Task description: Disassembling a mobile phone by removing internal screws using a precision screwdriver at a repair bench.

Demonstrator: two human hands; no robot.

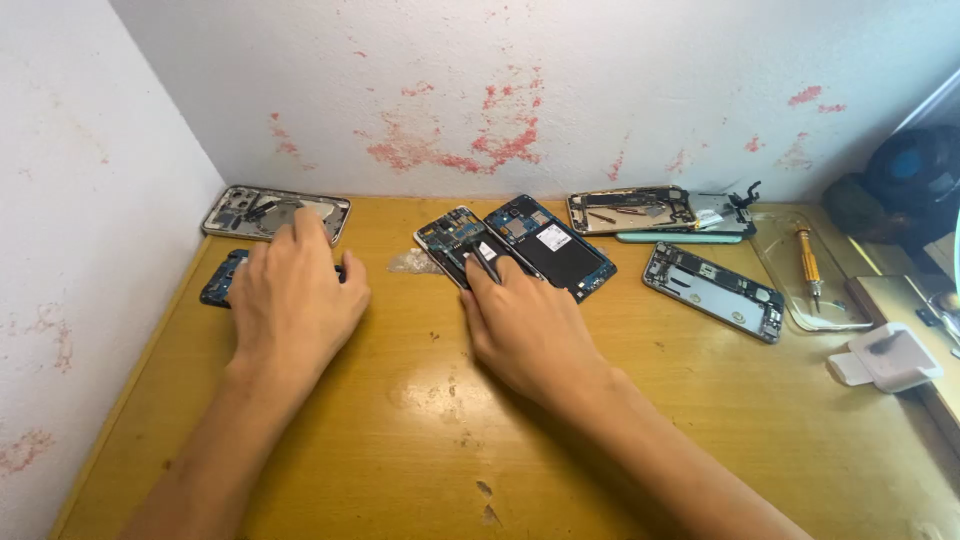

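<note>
Now both hands rest flat on opened phones on the wooden desk (pixel 420 420).

Left hand (pixel 295 300), fingers spread loosely, covers a dark blue phone frame (pixel 218 280) at centre left; right hand (pixel 525 330), fingers together, presses on an opened phone (pixel 455 240) at upper centre, gripping nothing. Just beside it lies a dark phone (pixel 555 248) bearing a white rectangular label. Six opened phones in all line the back edge. One orange screwdriver (pixel 808 265) and one white charger (pixel 888 358) sit right. Lower desk offers open room.
</note>
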